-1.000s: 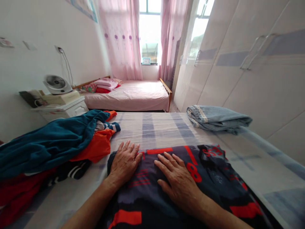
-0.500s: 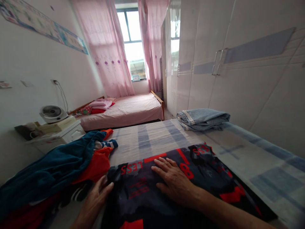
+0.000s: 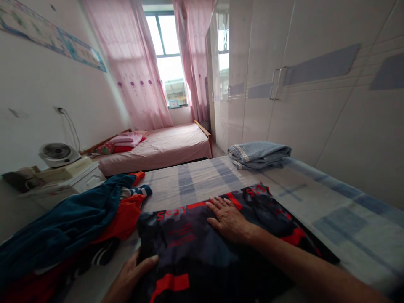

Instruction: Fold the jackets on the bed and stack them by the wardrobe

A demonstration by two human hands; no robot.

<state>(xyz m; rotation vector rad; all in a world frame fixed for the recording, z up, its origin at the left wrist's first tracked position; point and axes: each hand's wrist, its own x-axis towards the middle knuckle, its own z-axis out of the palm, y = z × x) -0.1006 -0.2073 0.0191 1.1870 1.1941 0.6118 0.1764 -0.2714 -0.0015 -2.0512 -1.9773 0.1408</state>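
Observation:
A black T-shirt with red lettering and red patches (image 3: 202,256) lies spread on the checked bedsheet in front of me. My right hand (image 3: 227,219) rests flat on its upper middle, fingers stretched out. At the shirt's left edge is my left hand (image 3: 134,269), its thumb on top of the cloth and its fingers tucked at the edge, mostly hidden. To the left lies a heap of clothes, with a teal garment (image 3: 69,214) over an orange one (image 3: 124,219).
Folded blue denim (image 3: 259,154) sits at the bed's far right part. The checked bedsheet (image 3: 360,244) stretches under everything. A small fan (image 3: 59,154) stands on a cabinet at left. Beyond is a pink bed (image 3: 170,145); white wardrobes (image 3: 315,118) line the right.
My left hand has slid down the shirt's left edge, its thumb now over the cloth. My right hand stays flat, slightly higher on the shirt. The view has shifted a little to the right.

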